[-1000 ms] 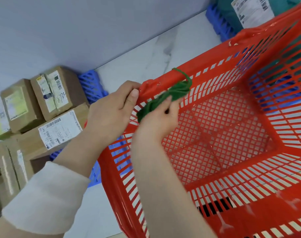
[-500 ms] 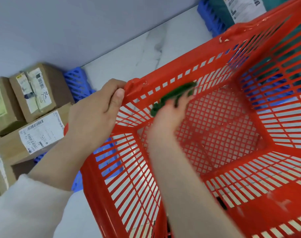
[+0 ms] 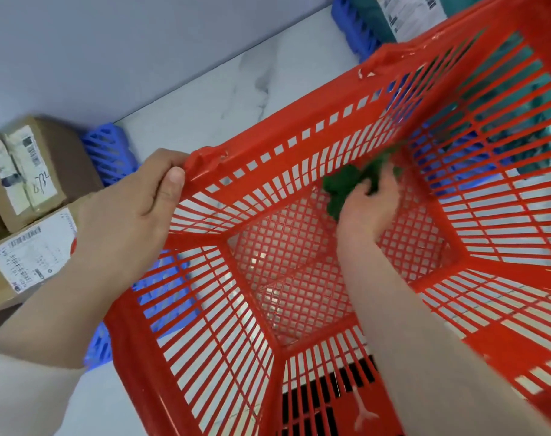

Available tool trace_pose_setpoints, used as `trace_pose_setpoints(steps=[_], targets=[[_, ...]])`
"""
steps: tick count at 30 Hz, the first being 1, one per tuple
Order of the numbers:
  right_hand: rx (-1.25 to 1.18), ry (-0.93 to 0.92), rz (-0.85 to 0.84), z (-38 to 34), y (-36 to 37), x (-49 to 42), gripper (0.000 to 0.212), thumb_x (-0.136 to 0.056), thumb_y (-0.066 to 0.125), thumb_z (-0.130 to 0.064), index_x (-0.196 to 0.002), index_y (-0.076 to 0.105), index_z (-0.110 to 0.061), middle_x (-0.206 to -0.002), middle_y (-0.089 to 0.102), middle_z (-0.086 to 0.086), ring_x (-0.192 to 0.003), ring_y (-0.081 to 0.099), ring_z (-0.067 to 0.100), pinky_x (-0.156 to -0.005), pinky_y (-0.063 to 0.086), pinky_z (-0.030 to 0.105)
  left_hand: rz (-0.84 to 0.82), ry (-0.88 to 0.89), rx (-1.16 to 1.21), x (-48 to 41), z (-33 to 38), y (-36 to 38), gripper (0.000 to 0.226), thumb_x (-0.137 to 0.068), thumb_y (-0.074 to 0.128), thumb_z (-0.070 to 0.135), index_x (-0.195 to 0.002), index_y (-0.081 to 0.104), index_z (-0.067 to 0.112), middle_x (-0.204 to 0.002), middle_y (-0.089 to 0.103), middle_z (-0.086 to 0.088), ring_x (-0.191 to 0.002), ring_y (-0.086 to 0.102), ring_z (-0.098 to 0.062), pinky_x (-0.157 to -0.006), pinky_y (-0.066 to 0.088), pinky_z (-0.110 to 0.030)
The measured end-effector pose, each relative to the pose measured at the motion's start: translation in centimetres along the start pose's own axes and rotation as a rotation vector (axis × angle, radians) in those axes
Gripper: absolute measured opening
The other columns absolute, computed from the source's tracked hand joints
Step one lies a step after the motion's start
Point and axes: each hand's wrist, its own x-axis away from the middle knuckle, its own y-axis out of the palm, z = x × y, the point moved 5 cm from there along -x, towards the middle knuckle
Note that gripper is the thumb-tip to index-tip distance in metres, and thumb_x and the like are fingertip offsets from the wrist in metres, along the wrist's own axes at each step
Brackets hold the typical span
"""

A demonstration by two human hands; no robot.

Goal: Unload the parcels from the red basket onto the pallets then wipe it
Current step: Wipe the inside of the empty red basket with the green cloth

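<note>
your left hand [image 3: 132, 215] grips the far-left rim corner of the red basket [image 3: 286, 125], thumb curled over it. your right hand [image 3: 368, 206] bunches the green cloth [image 3: 343, 187] against the far inner wall. the basket hangs tilted, so a hard push could twist it free.

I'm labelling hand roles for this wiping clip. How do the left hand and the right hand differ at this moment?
The left hand sits outside the red basket, while the right hand reaches inside it. The left hand grips the rim's corner, thumb over the edge; the right hand holds a green cloth against the far wall. Both are bare and touch the same basket.
</note>
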Motion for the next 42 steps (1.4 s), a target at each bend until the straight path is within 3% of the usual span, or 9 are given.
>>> trace_pose_setpoints(steps=[6,15,23,26,30,34,37,39,42], targets=[[0.403,-0.267,-0.214,0.4,3.4,1.7,0.051,-0.094,0.041,-0.022,-0.143,0.027,-0.015,-0.152,0.026,0.004,-0.141,0.018,0.028,-0.11,0.02,0.046,0.013,0.012,0.004,0.0,-0.1,0.2,0.041,-0.09,0.019,0.05,-0.111,0.048,0.029,-0.088,0.064,-0.001,-0.076,0.059,-0.025,-0.073,0.048,-0.047],[0.885,-1.201,-0.674,2.2,3.7,3.2,0.071,-0.087,0.051,-0.012,-0.145,0.014,-0.029,-0.156,0.011,0.0,-0.143,0.011,0.025,-0.114,0.017,0.041,0.044,0.003,-0.045,-0.1,-0.2,0.1,0.049,-0.088,0.019,0.05,-0.115,0.051,0.025,-0.08,0.055,0.007,-0.069,0.048,-0.012,-0.066,0.036,-0.032],[0.49,-0.431,-0.312,1.8,0.3,-1.5,0.049,-0.087,0.047,-0.003,-0.135,0.043,-0.014,-0.152,0.023,0.011,-0.136,0.028,0.031,-0.106,0.033,0.041,0.077,0.033,-0.115,-0.4,-0.4,0.2,0.049,-0.09,0.016,0.051,-0.117,0.049,0.028,-0.086,0.05,0.012,-0.074,0.044,-0.01,-0.061,0.027,-0.027],[0.496,-0.771,-0.51,0.6,4.2,7.5,0.055,-0.085,0.055,-0.004,-0.136,0.041,-0.019,-0.153,0.025,0.004,-0.142,0.019,0.025,-0.116,0.021,0.038,0.093,0.042,-0.12,-0.3,-0.4,0.2,0.042,-0.096,0.02,0.046,-0.117,0.049,0.025,-0.082,0.049,0.011,-0.072,0.042,-0.009,-0.052,0.02,-0.022],[0.452,-1.201,-1.098,1.4,6.4,14.8,0.067,-0.082,0.053,0.007,-0.139,0.035,-0.021,-0.153,0.025,-0.001,-0.143,0.015,0.018,-0.115,0.01,0.032,0.116,0.058,-0.128,-0.3,-0.3,0.3,0.042,-0.095,0.021,0.045,-0.116,0.051,0.024,-0.081,0.049,0.011,-0.074,0.045,-0.009,-0.052,0.021,-0.021],[0.671,-1.589,-1.234,1.3,6.4,10.9,0.07,-0.086,0.048,0.003,-0.144,0.023,-0.029,-0.156,0.011,-0.004,-0.144,0.009,0.017,-0.117,0.019,0.038,0.093,0.055,-0.117,-0.1,0.0,0.3,0.046,-0.095,0.02,0.045,-0.122,0.05,0.022,-0.102,0.058,0.004,-0.103,0.054,-0.019,-0.073,0.034,-0.032],[0.823,-1.591,-1.187,1.3,5.2,7.0,0.065,-0.092,0.051,-0.024,-0.144,0.015,-0.033,-0.156,-0.001,-0.005,-0.144,0.001,0.017,-0.116,0.011,0.039,0.079,0.038,-0.197,0.8,0.4,0.7,0.049,-0.095,0.026,0.047,-0.134,0.041,0.022,-0.146,0.037,-0.003,-0.138,0.027,-0.021,-0.109,0.019,-0.041],[0.819,-1.569,-1.199,1.2,4.3,6.5,0.067,-0.092,0.048,-0.035,-0.145,0.007,-0.034,-0.153,-0.012,-0.005,-0.143,-0.008,0.016,-0.117,0.002,0.037,0.172,-0.079,-0.165,3.3,0.2,0.3,0.058,-0.092,0.029,0.053,-0.141,0.031,0.021,-0.154,0.019,-0.007,-0.143,0.011,-0.024,-0.116,0.006,-0.047],[0.703,-1.448,-1.209,-0.1,5.0,7.7,0.069,-0.093,0.047,-0.016,-0.146,0.003,-0.024,-0.155,-0.006,-0.001,-0.144,-0.003,0.017,-0.118,0.002,0.034,0.386,-0.31,-0.059,9.6,-1.0,0.2,0.069,-0.089,0.038,0.051,-0.144,0.021,0.012,-0.153,0.018,-0.017,-0.142,0.013,-0.032,-0.116,0.011,-0.048]])
